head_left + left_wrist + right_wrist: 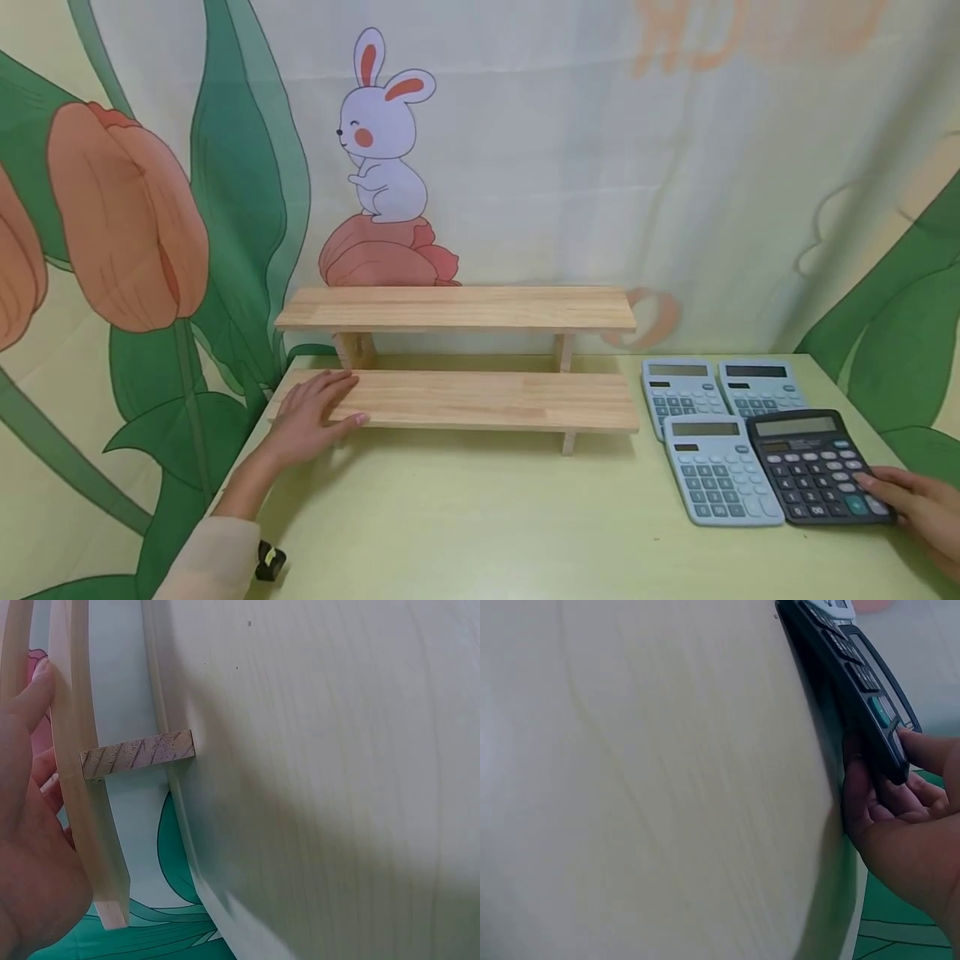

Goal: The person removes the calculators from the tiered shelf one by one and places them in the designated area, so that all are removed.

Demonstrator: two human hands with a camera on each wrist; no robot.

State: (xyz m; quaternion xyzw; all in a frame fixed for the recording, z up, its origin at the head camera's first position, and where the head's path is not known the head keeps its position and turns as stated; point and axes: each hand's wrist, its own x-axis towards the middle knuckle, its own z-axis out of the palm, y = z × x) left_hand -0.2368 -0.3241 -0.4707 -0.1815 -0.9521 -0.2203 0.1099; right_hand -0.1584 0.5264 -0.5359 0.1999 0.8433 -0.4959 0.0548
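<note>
A two-tier wooden shelf (480, 400) stands at the back of the table. On the left end of its lower board rests my left hand (307, 417), fingers spread over the top and thumb by the front edge. The left wrist view shows that hand (37, 847) against the board (82, 787). At the right, my right hand (922, 508) pinches a black calculator (813, 475) by its lower right corner. In the right wrist view the thumb lies on top of the calculator (870, 697) and other fingers are under it; its near end is raised off the table.
Three light blue calculators lie at the table's right: a front one (720, 475), a back left one (678, 387) and a back right one (761, 392), partly covered. A small black object (270, 561) sits by the left sleeve. Behind hangs a printed cloth (525, 167).
</note>
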